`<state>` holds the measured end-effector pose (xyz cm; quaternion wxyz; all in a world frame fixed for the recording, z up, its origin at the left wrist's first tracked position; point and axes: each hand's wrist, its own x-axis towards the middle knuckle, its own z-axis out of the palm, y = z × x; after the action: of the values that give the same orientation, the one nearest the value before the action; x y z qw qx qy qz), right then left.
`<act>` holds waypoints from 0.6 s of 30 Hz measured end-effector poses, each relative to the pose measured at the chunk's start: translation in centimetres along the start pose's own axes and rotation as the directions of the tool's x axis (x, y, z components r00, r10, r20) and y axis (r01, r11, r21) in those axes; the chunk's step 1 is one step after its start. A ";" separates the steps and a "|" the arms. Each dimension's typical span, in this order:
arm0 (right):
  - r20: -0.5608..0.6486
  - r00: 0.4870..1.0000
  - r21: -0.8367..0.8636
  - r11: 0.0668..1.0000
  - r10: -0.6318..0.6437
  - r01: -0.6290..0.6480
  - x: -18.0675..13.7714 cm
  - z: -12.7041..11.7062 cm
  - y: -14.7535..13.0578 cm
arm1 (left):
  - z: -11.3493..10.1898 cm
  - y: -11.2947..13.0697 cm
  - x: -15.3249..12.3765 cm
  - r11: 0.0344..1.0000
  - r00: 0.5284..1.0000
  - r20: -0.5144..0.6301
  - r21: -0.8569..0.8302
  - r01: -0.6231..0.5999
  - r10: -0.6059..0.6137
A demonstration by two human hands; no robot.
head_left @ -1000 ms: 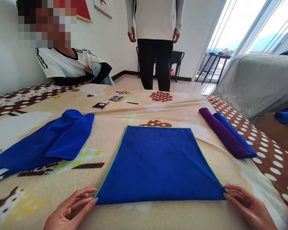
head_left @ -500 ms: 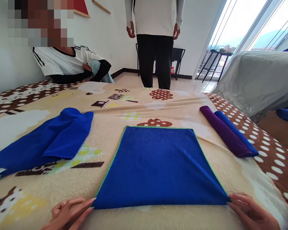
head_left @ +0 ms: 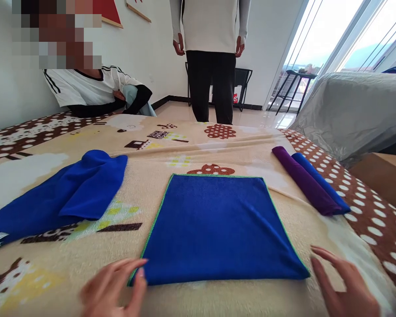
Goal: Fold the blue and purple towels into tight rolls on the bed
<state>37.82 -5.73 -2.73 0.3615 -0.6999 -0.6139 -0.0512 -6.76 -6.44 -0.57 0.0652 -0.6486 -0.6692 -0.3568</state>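
Observation:
A blue cloth with green stitched edges [head_left: 218, 229] lies flat in front of me, one edge turned toward me. At its near left corner is my left hand [head_left: 114, 286], thumb and forefinger a little apart over the cloth; it is slightly blurred. Just off the near right corner, my right hand [head_left: 348, 281] is open, with a gap between thumb and fingers and nothing held. Farther left lies a crumpled blue cloth [head_left: 69, 189] with a white tag. To the right, a purple rolled cloth [head_left: 303, 180] rests against a blue rolled cloth [head_left: 323, 182].
A patterned blanket [head_left: 171, 299] with a brown dotted border covers the surface. One person [head_left: 92, 88] sits at the far left; another person [head_left: 211, 79] stands across from me. A plastic-covered object [head_left: 356, 105] and a cardboard box [head_left: 383, 176] are at the right.
Both hands have let go of the cloth's near corners. My left hand has shifted right over the corner; the right has opened and lifted off. The cloth lies about as before.

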 end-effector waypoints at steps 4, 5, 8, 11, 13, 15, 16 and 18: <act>0.229 0.909 0.122 0.937 -0.349 0.329 -0.5 5.5 -11.1 | 5.9 8.8 1.5 0.910 0.873 0.258 -0.107 -0.401 0.415; 0.295 0.873 0.126 0.922 -0.388 0.367 -0.7 6.8 -12.9 | 7.2 10.0 1.8 0.887 0.836 0.301 -0.104 -0.450 0.459; 0.415 0.820 0.070 0.913 -0.394 0.403 -1.4 8.6 -13.3 | 8.8 9.2 1.6 0.887 0.815 0.391 -0.004 -0.462 0.427; 0.403 0.858 -0.074 0.924 -0.317 0.376 -1.9 6.8 -7.4 | 6.6 3.7 0.2 0.926 0.870 0.416 0.141 -0.350 0.266; 0.381 0.882 -0.160 0.920 -0.277 0.358 -2.1 4.6 -3.0 | 4.3 0.1 -0.8 0.941 0.907 0.390 0.219 -0.257 0.157; 0.361 0.889 -0.205 0.906 -0.280 0.369 -1.8 2.9 -0.4 | 2.6 -1.5 -1.3 0.944 0.930 0.354 0.261 -0.203 0.103; 0.348 0.890 -0.215 0.899 -0.296 0.383 -1.4 2.5 -0.2 | 2.3 -1.4 -1.2 0.943 0.939 0.328 0.270 -0.196 0.101; 0.332 0.883 -0.205 0.888 -0.332 0.411 -0.1 2.8 -2.2 | 3.0 0.7 0.0 0.940 0.945 0.292 0.256 -0.224 0.146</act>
<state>34.79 -4.21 -3.86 0.1531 -0.6102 -0.7708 -0.1006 -5.00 -4.82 -2.50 0.1005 -0.7352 -0.6516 -0.1573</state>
